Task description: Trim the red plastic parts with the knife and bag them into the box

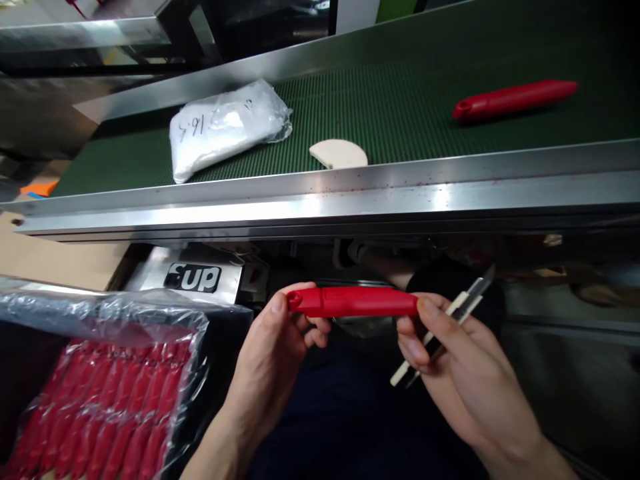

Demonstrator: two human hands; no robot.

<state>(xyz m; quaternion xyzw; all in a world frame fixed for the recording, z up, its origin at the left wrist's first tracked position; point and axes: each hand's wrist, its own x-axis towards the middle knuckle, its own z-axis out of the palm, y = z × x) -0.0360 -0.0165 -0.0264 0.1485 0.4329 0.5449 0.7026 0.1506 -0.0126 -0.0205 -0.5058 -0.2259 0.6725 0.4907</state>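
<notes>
Between my two hands a red plastic handle (360,302) is held level, its holed end to the left. My left hand (280,353) pinches the holed end between thumb and fingers. At the tapered end, the thumb and fingertips of my right hand (460,360) grip it. My right hand also holds a utility knife (457,305) across its palm, with the blade pointing up and to the right. A second red handle (515,100) lies on the green conveyor belt (380,107) at the right.
A clear bag of white material (225,127) and a cream half-disc (340,153) lie on the belt. Its metal edge (300,200) runs across in front of me. At lower left stands a plastic-lined box (200,327) of red handles (110,400).
</notes>
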